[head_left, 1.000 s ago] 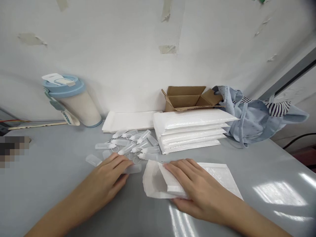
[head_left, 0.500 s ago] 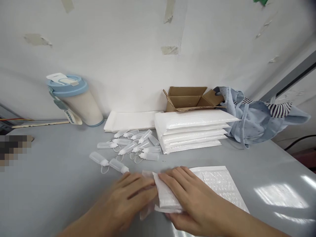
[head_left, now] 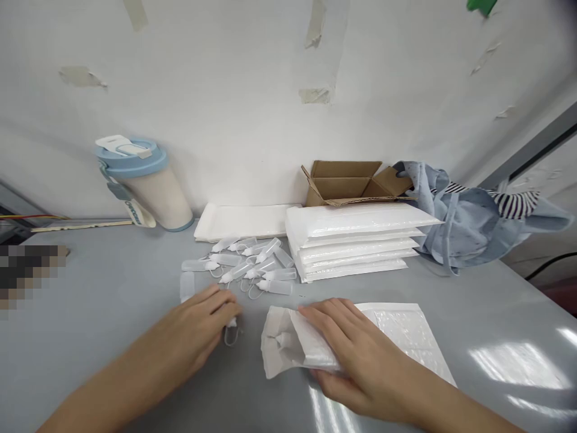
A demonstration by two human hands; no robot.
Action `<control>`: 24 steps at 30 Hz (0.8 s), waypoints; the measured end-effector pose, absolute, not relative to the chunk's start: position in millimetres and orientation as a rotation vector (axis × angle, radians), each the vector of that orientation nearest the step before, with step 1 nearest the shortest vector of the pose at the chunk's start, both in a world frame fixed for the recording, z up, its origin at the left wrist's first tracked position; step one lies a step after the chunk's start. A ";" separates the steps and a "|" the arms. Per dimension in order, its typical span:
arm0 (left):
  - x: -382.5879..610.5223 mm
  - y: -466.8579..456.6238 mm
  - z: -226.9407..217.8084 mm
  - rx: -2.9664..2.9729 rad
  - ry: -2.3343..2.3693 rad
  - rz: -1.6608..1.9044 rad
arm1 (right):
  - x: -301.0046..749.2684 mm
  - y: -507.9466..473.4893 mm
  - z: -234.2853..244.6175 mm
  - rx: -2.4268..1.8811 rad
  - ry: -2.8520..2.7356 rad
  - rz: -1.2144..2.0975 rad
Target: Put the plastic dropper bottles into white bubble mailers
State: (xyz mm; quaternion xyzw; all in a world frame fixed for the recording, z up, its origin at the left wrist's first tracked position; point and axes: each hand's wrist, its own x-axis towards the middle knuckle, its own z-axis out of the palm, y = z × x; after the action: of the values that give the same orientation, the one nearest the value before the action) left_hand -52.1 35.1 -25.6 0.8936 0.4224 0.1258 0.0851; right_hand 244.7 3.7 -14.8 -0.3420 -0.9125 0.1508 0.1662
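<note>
My left hand [head_left: 205,319] is closed over a small translucent squeeze bottle. Only the bottle's white cap [head_left: 231,323] and its looped strap show below my fingers. My right hand [head_left: 347,346] grips a white bubble mailer [head_left: 311,343], its mouth gaping toward the left. Inside that mouth the white tip of a bottle [head_left: 283,340] shows. Another squeeze bottle [head_left: 187,285] is partly covered by my left hand. Several more squeeze bottles [head_left: 250,264] lie in a loose group behind my hands.
Plump white mailers [head_left: 351,240] are stacked behind my right hand, with an open cardboard box [head_left: 347,183] behind them. Flat mailers [head_left: 246,222] rest by the wall. A blue-lidded tumbler [head_left: 157,192] stands left; blue cloth [head_left: 478,222] lies right. A bubble mailer [head_left: 412,331] extends beyond my right hand.
My left hand has left the mailer's mouth and moved left onto a squeeze bottle. The mailer's mouth now gapes, showing a bottle tip. My right hand keeps its grip.
</note>
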 end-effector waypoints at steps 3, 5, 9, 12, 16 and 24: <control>-43.9 27.6 -13.6 2.551 1.319 0.531 | 245.2 4.6 -15.3 -0.988 -2.585 0.443; -40.3 22.6 -3.5 2.401 1.418 0.730 | 245.4 5.1 -15.8 -0.998 -2.569 0.454; -34.4 15.4 5.7 2.120 1.355 0.801 | 245.2 5.3 -16.1 -0.999 -2.551 0.463; -28.1 13.8 0.5 2.049 1.378 0.677 | 244.5 4.7 -16.1 -1.003 -2.535 0.466; -16.9 11.6 -10.7 2.069 1.322 0.696 | 243.8 3.2 -15.3 -0.994 -2.507 0.445; 6.8 1.5 -24.0 2.218 0.961 0.999 | 242.5 -1.9 -17.2 -0.921 -2.563 0.485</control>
State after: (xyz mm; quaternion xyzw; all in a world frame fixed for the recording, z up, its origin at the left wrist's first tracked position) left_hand 6.8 1.5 -24.0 0.8188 0.3548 0.3690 0.2600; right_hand 242.5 -1.9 -17.2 -0.3272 -0.9102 0.1721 0.1866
